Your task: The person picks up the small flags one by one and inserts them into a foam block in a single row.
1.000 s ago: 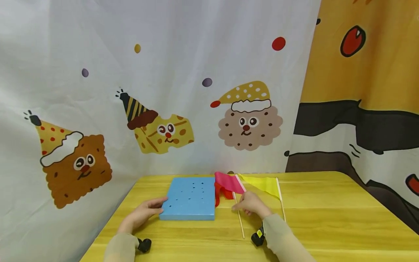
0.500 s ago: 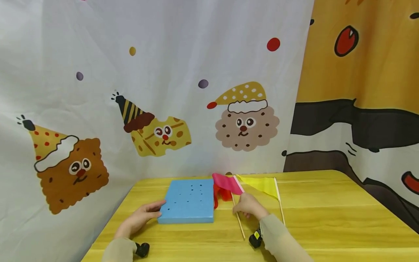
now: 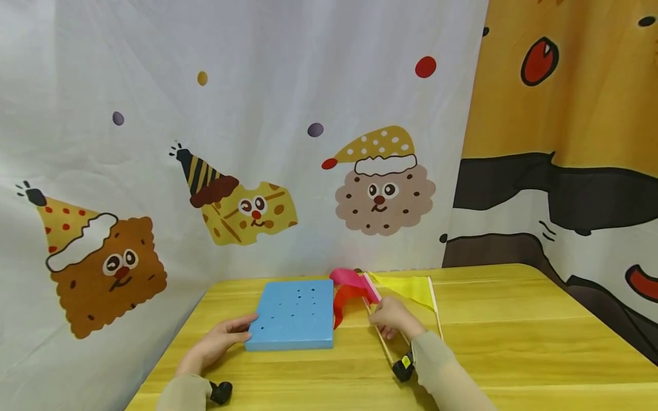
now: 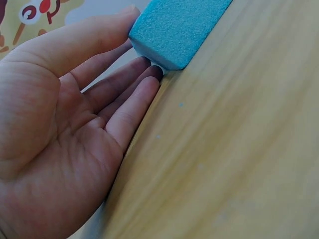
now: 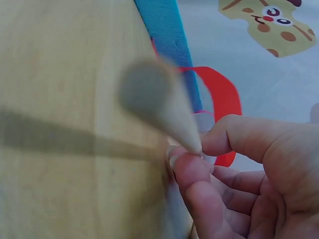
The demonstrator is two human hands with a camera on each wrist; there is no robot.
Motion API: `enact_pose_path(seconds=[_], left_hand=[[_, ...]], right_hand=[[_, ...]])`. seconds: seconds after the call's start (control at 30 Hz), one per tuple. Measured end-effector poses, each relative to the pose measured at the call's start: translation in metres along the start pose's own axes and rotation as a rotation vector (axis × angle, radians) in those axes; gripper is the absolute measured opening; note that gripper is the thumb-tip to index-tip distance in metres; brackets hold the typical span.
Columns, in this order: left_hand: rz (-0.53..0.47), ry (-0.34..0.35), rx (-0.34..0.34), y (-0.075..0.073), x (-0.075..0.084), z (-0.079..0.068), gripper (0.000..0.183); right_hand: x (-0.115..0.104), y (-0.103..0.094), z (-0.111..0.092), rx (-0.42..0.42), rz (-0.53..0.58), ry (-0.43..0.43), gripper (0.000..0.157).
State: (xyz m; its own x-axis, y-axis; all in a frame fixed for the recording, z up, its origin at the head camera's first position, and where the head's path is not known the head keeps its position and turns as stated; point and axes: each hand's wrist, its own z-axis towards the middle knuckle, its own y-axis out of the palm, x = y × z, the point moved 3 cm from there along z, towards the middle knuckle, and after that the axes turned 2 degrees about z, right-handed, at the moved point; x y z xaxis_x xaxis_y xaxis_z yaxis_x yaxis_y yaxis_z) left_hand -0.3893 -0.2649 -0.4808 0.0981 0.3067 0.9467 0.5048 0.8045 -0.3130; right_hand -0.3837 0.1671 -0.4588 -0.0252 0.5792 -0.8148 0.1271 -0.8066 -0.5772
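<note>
Your left hand [image 3: 218, 339], uncurled, touched blue block [image 3: 293, 317] | your right hand [image 3: 397, 318] pinched a stick [image 5: 172, 117] | snag risk: red flag [image 3: 345, 295] crowded pink flag [image 3: 348, 278]

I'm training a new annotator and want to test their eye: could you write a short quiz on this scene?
1. Which flag lies farthest from the blue foam board: (a) pink, (b) red or (c) yellow?
2. True or false: the left hand is pressed flat on top of the blue foam board.
3. What does the right hand pinch between thumb and finger?

Key:
1. c, the yellow flag.
2. False: it touches the left edge.
3. A flag's wooden stick.
</note>
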Motion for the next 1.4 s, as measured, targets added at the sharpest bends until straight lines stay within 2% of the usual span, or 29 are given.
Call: enact_pose_path(seconds=[0.3,0.47,0.67,0.9,1.4], left_hand=[[-0.005,-0.008,0.028,-0.002,-0.004,0.003,0.060],[-0.006,0.001,0.016,0.001,-0.005,0.002,0.059],[-0.016,-0.005,0.011,0.002,-0.006,0.001,0.060],[-0.012,-0.011,0.029,0.000,-0.004,0.002,0.061],[-0.013,0.002,0.024,0.000,-0.001,0.001,0.060]], right_hand=[[-0.020,-0.018,0.001,0.027,0.084,-0.039,0.012],[-0.025,-0.026,-0.004,0.062,0.128,-0.009,0.014],[-0.023,-0.031,-0.003,0.111,0.156,0.011,0.009],[-0.024,-0.042,0.001,0.186,0.182,-0.066,0.018],[-0.029,-0.076,-0.008,0.258,0.357,-0.075,0.027]])
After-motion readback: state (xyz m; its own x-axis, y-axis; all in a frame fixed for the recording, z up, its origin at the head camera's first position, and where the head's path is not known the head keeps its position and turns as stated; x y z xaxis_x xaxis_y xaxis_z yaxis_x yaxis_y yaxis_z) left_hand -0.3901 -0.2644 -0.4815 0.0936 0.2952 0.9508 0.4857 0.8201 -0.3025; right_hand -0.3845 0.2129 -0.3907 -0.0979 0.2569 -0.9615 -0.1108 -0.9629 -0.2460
